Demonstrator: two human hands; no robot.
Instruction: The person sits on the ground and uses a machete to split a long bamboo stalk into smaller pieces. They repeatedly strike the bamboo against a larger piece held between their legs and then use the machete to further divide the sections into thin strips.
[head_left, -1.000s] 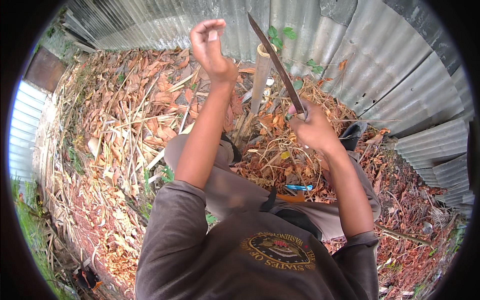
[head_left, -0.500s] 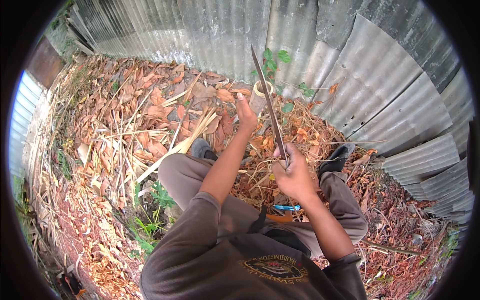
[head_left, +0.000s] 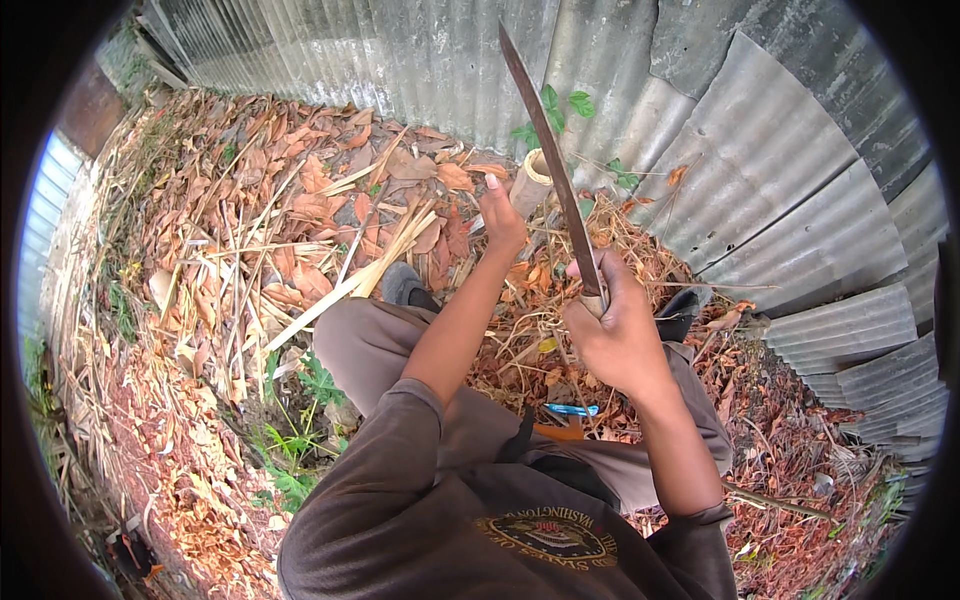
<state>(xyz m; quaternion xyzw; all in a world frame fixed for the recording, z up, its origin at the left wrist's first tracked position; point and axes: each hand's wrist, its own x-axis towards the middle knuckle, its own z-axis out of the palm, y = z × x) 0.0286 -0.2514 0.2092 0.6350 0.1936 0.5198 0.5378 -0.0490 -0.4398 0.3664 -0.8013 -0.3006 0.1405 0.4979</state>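
Observation:
My right hand [head_left: 617, 325] is closed round the pale handle of a machete [head_left: 549, 130]. Its long dark blade points up and away, tilting to the left at the tip. My left hand [head_left: 503, 218], thumb raised, grips the left side of an upright hollow bamboo piece [head_left: 529, 190]. Most of those fingers are hidden behind the palm. The bamboo has a pale cut rim at its top, and its lower end is hard to make out among the litter. In this view the blade passes just right of the rim.
Corrugated metal sheets [head_left: 450, 75] fence the far side and the right. Dry leaves [head_left: 310, 180] cover the ground, with split pale strips [head_left: 400, 240] beside my left foot. A blue wrapper-like item [head_left: 572, 410] lies between my legs. Green plants [head_left: 300, 450] grow at the left.
My right hand has lifted the machete, moving it up and slightly right. My left hand keeps hold of the bamboo, nearly in place.

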